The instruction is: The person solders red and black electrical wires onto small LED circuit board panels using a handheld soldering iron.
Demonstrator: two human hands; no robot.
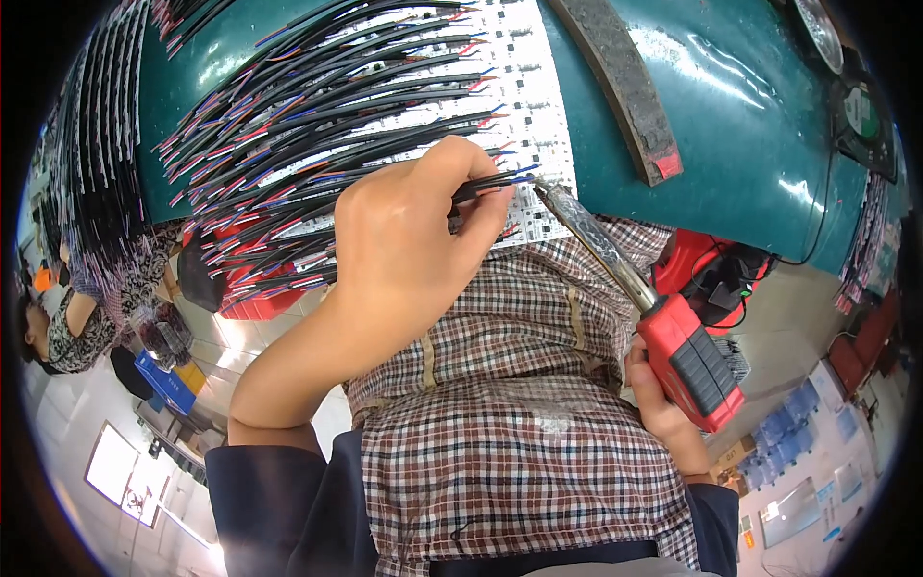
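My left hand [399,226] pinches a thin black cable [498,181] between thumb and forefinger, its bared blue and red wire ends pointing right. Under it lies a white circuit board panel [534,91], where rows of black cables [327,120] run leftward with red, blue and white ends. My right hand [659,399], partly hidden behind the handle, is wrapped round a soldering iron [687,356] with a red and black grip. The iron's metal shaft slants up left, and its dark tip is at the pinched cable's wire ends; whether they touch I cannot tell.
A dark curved bar [620,87] with a red end lies on the green tabletop [740,106], right of the panel. Another cable bundle [106,125] hangs over the left edge. A black device [863,115] stands far right. At the far left another person [72,327] is partly visible.
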